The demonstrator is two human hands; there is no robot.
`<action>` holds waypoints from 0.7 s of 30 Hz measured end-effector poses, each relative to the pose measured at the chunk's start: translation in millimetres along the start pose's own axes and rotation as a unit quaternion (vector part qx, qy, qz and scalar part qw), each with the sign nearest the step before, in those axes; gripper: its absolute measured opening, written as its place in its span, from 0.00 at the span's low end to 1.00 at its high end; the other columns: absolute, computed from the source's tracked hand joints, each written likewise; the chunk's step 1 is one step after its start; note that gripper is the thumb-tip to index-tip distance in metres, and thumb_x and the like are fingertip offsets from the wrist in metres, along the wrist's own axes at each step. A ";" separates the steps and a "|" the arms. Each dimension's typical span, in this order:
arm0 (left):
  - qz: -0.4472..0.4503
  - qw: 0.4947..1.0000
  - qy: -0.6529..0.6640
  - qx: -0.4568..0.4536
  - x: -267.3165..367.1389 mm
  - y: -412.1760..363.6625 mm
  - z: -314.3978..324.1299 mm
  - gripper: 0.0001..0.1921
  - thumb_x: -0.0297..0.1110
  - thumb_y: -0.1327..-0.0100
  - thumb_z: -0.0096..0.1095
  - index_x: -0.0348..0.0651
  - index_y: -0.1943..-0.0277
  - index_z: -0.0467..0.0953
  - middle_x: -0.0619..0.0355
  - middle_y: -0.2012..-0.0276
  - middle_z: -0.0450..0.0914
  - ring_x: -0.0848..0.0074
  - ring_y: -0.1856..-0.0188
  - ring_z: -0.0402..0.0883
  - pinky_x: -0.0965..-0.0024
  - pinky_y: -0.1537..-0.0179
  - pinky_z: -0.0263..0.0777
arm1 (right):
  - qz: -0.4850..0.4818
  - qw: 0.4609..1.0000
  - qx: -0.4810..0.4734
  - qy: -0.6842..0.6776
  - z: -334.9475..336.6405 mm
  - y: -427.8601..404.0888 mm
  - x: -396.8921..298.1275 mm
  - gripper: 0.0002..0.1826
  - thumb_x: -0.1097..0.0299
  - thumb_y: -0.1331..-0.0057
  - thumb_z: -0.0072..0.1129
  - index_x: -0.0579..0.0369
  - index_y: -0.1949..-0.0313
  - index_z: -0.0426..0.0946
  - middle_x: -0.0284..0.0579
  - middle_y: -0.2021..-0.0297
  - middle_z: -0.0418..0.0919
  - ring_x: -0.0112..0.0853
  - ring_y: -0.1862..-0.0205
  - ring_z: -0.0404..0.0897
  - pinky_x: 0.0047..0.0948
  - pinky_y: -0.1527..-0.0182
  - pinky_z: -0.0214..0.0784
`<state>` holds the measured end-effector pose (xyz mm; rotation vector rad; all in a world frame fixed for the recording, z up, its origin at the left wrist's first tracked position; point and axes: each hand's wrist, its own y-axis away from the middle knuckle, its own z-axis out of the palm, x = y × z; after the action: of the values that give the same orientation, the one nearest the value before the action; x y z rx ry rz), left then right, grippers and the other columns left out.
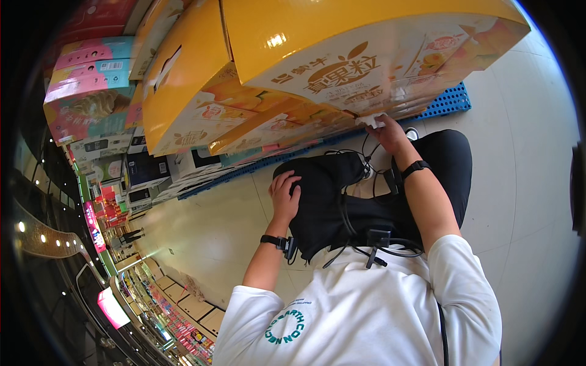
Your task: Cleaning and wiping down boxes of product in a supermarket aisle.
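Observation:
My right hand (389,135) pinches a crumpled white tissue (371,120). The tissue is against the lower part of a stack of yellow-and-white Mengniu drink cartons (341,75), near a seam between them. My left hand (284,194) rests on my bent left knee in black trousers (316,178); its fingers are somewhat apart and hold nothing. More yellow cartons (192,98) stand to the left of the stack. Under the cartons runs a perforated blue plastic pallet (446,101), seen along its edge.
Pink-and-teal boxes (91,87) and dark boxes (145,169) continue the row at left. Black cables (350,215) hang at my waist and between my legs. Pale tiles (219,233) cover the floor. Lit store shelves (169,302) and a standing person (132,235) are farther off.

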<state>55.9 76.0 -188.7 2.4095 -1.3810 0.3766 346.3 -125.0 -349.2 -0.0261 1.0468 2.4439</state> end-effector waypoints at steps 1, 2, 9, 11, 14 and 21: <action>0.002 1.000 0.001 0.001 1.1 -0.1 0.0 0.10 0.33 0.37 0.58 0.50 0.53 0.79 0.62 0.42 0.73 0.63 0.34 0.63 0.55 0.34 0.49 | -0.001 1.000 -0.001 0.000 3.9 3.5 -1.9 0.17 0.71 0.36 0.55 0.63 0.49 0.69 0.50 0.49 0.73 0.42 0.48 0.76 0.38 0.49 0.74; 0.004 1.000 0.002 0.003 1.8 -0.1 -0.6 0.10 0.33 0.37 0.58 0.49 0.53 0.78 0.62 0.42 0.73 0.63 0.34 0.63 0.54 0.34 0.49 | 0.001 0.999 -0.025 -0.046 7.3 7.2 -4.6 0.17 0.69 0.35 0.53 0.63 0.49 0.68 0.49 0.48 0.72 0.43 0.47 0.74 0.38 0.47 0.74; 0.013 1.000 -0.014 0.010 -0.2 -0.8 -0.5 0.10 0.32 0.38 0.59 0.50 0.53 0.79 0.63 0.42 0.73 0.63 0.35 0.63 0.55 0.34 0.49 | -0.105 0.972 -0.066 0.201 -14.4 -5.7 -0.2 0.18 0.69 0.35 0.52 0.62 0.47 0.67 0.49 0.50 0.71 0.42 0.48 0.73 0.40 0.51 0.77; 0.015 1.000 -0.015 0.006 4.4 -7.1 5.9 0.10 0.32 0.38 0.59 0.49 0.54 0.79 0.62 0.42 0.73 0.63 0.35 0.64 0.56 0.34 0.50 | -0.162 0.937 -0.060 0.304 -44.5 -24.3 0.8 0.18 0.71 0.36 0.53 0.60 0.47 0.67 0.48 0.52 0.72 0.42 0.49 0.74 0.41 0.55 0.79; 0.011 1.000 -0.015 0.016 4.4 -3.6 0.2 0.10 0.31 0.39 0.59 0.49 0.54 0.79 0.62 0.43 0.74 0.63 0.36 0.65 0.56 0.35 0.50 | -0.079 0.982 0.105 0.136 -44.9 -33.9 3.7 0.21 0.73 0.39 0.58 0.55 0.47 0.68 0.46 0.53 0.73 0.42 0.52 0.76 0.45 0.61 0.79; 0.033 0.999 -0.016 0.001 10.5 -16.4 8.4 0.10 0.30 0.40 0.58 0.47 0.55 0.79 0.59 0.44 0.75 0.62 0.38 0.66 0.59 0.36 0.53 | -0.288 0.866 0.024 0.408 -91.0 -61.2 -0.3 0.20 0.74 0.39 0.54 0.54 0.47 0.66 0.45 0.49 0.68 0.44 0.48 0.72 0.43 0.59 0.78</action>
<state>75.8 72.0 -194.8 2.3866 -1.4775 0.3580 357.9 -151.4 -455.0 -1.2612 1.1826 1.8256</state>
